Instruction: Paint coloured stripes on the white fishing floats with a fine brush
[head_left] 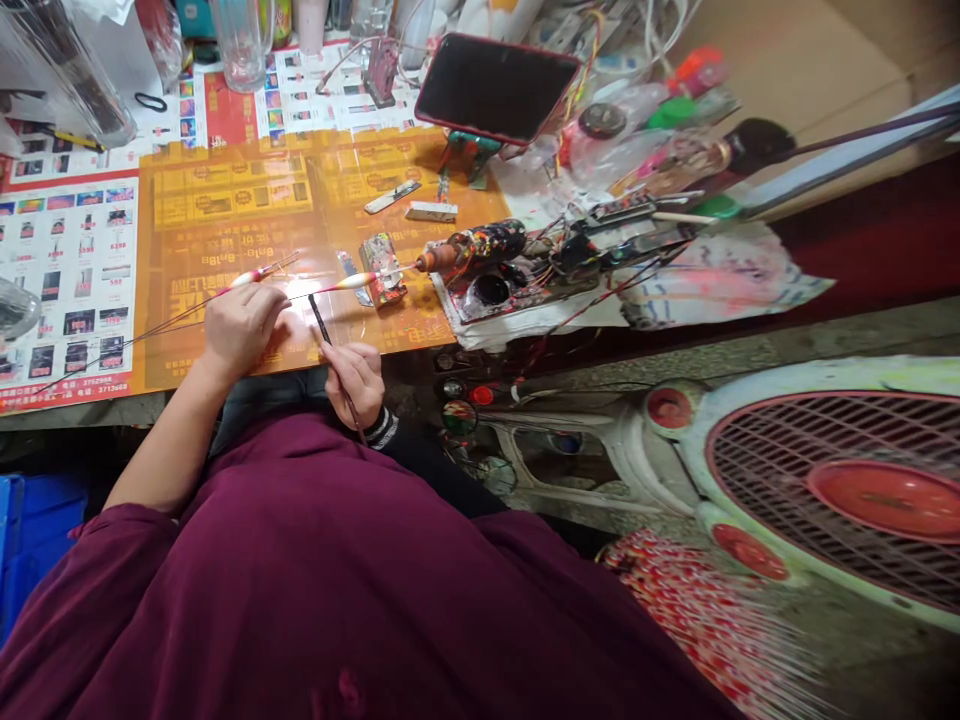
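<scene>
My left hand (240, 325) rests on the table edge, fingers curled around thin red rods of fishing floats (251, 276) that stretch out to the left. A second float (356, 281) with a white and orange body runs rightward into a paint-spattered rotary tool (480, 245), which holds its tip. My right hand (356, 380) pinches a thin dark brush (321, 325), its tip pointing up toward the float. Both hands are close together over an orange printed sheet (225, 220).
A phone (495, 85) leans on a stand at the back. Paint-stained paper, wires and small bottles (637, 130) crowd the right of the table. A glass cup (244, 45) stands at the rear. A white and red fan (825, 490) lies on the floor at right.
</scene>
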